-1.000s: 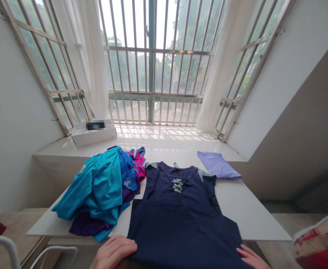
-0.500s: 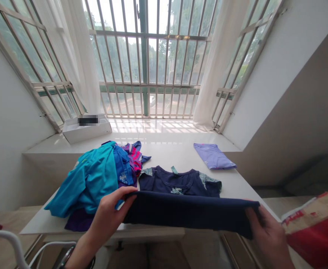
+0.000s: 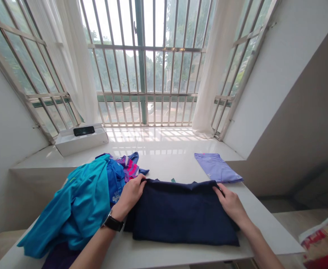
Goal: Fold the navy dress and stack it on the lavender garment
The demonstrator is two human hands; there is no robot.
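A navy sleeveless garment [image 3: 180,215] lies folded over on itself on the white table [image 3: 164,254], its neckline hidden under the fold. My left hand [image 3: 129,196] and my right hand [image 3: 231,203] grip its upper folded edge at either end. A black watch [image 3: 112,223] sits on my left wrist. Just left of the garment is a heap of clothes, with a turquoise garment [image 3: 79,201], a blue garment [image 3: 115,179] and a pink striped garment [image 3: 129,168]. Beyond my right hand lies a folded lavender garment [image 3: 217,168].
A white box [image 3: 81,144] holding a black device [image 3: 83,130] stands on the white window sill [image 3: 164,144]. Barred windows and white curtains [image 3: 214,67] rise behind it. A red and tan patterned bag [image 3: 323,243] shows at the lower right, beyond the table's edge.
The navy garment's lifted lower half now lies folded over its top, covering the neckline. Both hands have come down onto the table, and the view has tilted slightly.
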